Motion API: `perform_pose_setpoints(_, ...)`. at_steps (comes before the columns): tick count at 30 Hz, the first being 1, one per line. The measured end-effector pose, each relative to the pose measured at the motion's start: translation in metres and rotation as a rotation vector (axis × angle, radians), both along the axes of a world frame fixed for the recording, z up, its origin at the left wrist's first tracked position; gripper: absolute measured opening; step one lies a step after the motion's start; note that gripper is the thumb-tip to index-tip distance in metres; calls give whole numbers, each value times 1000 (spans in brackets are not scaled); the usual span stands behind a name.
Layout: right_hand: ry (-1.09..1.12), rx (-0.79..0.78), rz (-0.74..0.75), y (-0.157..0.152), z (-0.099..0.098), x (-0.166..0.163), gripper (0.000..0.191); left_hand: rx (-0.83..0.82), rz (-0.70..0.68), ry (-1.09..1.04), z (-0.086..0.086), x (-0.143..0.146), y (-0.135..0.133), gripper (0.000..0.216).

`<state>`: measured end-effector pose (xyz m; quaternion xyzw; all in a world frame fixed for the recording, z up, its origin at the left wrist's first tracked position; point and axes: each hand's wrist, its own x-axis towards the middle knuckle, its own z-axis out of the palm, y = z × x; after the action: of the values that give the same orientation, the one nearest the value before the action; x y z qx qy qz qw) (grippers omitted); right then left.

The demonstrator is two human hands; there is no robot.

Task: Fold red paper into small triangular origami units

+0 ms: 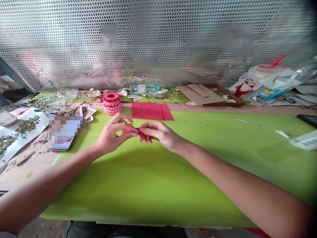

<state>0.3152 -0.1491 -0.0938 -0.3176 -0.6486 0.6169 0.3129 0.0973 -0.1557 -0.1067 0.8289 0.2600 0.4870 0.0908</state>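
Between my two hands is a small folded piece of red paper [128, 128], held above the green table covering [148, 185]. My left hand [114, 130] pinches its left part between thumb and fingertips. The fingers of my right hand [160, 134] are closed on its right end and cover much of it. Just beyond the hands lie several flat red paper sheets [151, 110], overlapping one another. Left of those sheets stands a stack of red and pink folded paper rings [112, 103] with jagged edges.
A phone [64, 135] and dried plants [27, 127] on white paper lie at left. Along the back are a clear plastic bottle [143, 89], cardboard pieces [204, 94] and plastic bags [268, 86]. A perforated metal panel [158, 43] rises behind the table.
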Motion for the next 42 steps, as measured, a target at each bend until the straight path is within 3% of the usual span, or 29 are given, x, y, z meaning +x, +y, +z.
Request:
perform_pose_setpoints(7,2,96,-10,-2,-1,-3,28,-672,-143,-172,-3,7,-5,36)
perform_pose_setpoints(10,24,118,-13,-3,-1,-4,30,-788,-240,-101,-2,9,-8,38)
perform_pose_setpoints(18,-1,151,-63,-5,-3,-7,33,-662,-175,59,-2,7,-10,38)
perform_pose_setpoints(25,-18,189,-87,-10,-2,-8,31,-564,-83,112,2,8,-13,39)
perform_pose_setpoints(29,-23,203,-99,-11,-4,-8,29,-523,-101,104,-1,7,-12,38)
perform_pose_setpoints(35,-46,245,-103,-11,-3,-8,28,-539,-109,98,-4,6,-10,38)
perform_pose_setpoints(42,-54,307,-80,-18,1,-9,34,-688,-157,7,0,10,-16,40)
